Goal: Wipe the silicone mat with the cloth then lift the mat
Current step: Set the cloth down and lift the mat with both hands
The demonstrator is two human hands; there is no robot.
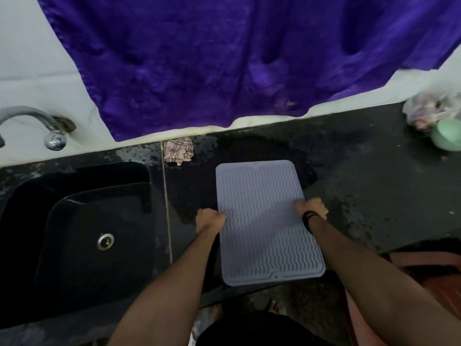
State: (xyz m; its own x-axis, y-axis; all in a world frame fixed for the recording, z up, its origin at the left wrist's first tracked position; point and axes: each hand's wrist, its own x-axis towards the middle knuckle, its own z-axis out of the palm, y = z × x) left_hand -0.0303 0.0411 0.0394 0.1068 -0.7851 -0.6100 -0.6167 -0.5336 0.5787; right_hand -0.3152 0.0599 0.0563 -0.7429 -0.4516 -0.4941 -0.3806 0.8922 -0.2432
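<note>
The mat [264, 221] lies lengthwise away from the person, its long axis running from the near counter edge toward the wall, and its near short end juts slightly past that edge. Both hands sit at about mid-length, 1 on each long side, so the mat lies squarely between them and neither is nearer. The left hand [210, 219] pinches the left edge with its fingers curled onto it. The right hand [310, 208], a dark band at its wrist, grips the right edge the same way, thumb on top.

With 2 matched grips across the short axis, I judge the lift is the step in hand. A soft mat held at mid-length will likely sag at both ends as it rises, so the hands need to rise evenly.

Farther back, the cloth [178, 152] lies bunched on the counter [361, 183] by the wall, well apart from the mat and to its left. The sink [82, 221] sits to the left.
</note>
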